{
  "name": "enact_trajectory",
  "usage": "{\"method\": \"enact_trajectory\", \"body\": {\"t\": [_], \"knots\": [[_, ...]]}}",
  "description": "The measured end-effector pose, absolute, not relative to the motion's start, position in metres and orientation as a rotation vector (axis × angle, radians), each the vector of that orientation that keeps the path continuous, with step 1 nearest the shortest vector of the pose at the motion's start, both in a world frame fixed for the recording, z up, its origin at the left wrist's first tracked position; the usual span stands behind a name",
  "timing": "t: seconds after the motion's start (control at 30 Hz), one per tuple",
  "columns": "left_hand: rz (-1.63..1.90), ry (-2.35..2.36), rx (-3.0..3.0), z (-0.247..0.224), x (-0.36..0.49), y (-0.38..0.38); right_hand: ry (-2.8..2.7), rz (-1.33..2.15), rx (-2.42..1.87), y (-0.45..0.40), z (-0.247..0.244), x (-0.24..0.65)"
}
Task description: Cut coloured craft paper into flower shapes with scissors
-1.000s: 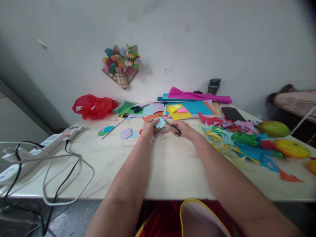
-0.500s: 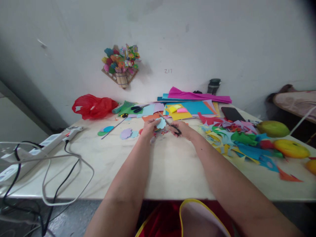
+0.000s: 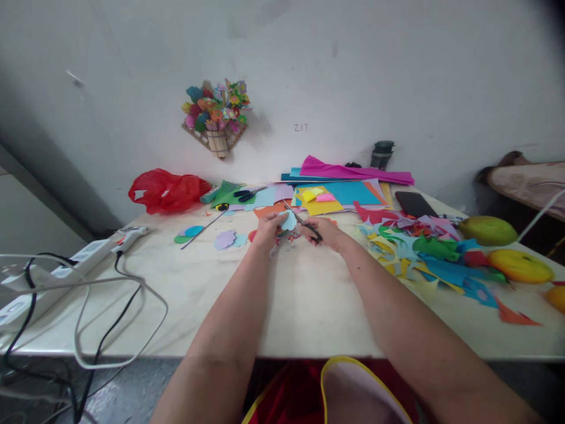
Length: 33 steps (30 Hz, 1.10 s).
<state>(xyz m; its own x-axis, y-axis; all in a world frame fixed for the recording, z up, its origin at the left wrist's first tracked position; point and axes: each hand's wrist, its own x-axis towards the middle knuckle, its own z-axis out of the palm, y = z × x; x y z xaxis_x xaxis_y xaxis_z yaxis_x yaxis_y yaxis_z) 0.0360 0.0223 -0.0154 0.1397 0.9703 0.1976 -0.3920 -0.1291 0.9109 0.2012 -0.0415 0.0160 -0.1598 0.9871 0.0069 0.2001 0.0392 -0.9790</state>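
Note:
My left hand (image 3: pixel 268 229) pinches a light blue scalloped paper piece (image 3: pixel 289 221) by its left edge. Black-handled scissors (image 3: pixel 314 232) are gripped in my right hand (image 3: pixel 325 231), their blades pointing up and left beside the paper's right edge. Small colourful scraps (image 3: pixel 289 237) lie on the table below both hands. To the left are a lilac scalloped piece (image 3: pixel 225 239), a light blue one partly beside it, and a blue paper circle (image 3: pixel 194 231) over a green one. Coloured sheets (image 3: pixel 348 193) are stacked behind my hands.
A heap of paper offcuts (image 3: pixel 410 247), a phone (image 3: pixel 415 204) and mango-like fruits (image 3: pixel 521 265) occupy the right side. On the left are a red plastic bag (image 3: pixel 170 191), a power strip (image 3: pixel 90 252) and loose cables. A second pair of scissors (image 3: pixel 245 195) lies at the back.
The blue paper piece in my left hand has tilted slightly. Both hands stay in nearly the same place, still holding the paper and the scissors.

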Motion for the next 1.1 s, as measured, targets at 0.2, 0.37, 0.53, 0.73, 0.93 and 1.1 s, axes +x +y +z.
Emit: {"method": "enact_trajectory", "body": {"t": [0.2,0.37,0.53,0.73,0.93,1.1], "knots": [[1.384,0.682,1.083,-0.018,0.038,0.025,-1.463,1.201,-1.262,-0.043,0.017,0.198],[1.398,0.685,1.059,-0.017,0.041,0.024,-1.464,1.2,-1.255,-0.041,0.014,0.198],[1.419,0.69,1.013,-0.017,0.045,0.024,-1.429,1.207,-1.247,-0.036,0.01,0.198],[1.43,0.723,0.975,-0.017,0.047,0.024,-1.439,1.208,-1.236,-0.036,0.01,0.198],[1.445,0.725,0.956,-0.016,0.048,0.023,-1.44,1.199,-1.241,-0.034,0.007,0.198],[1.451,0.729,0.932,-0.015,0.049,0.022,-1.425,1.21,-1.213,-0.032,0.005,0.198]]}}
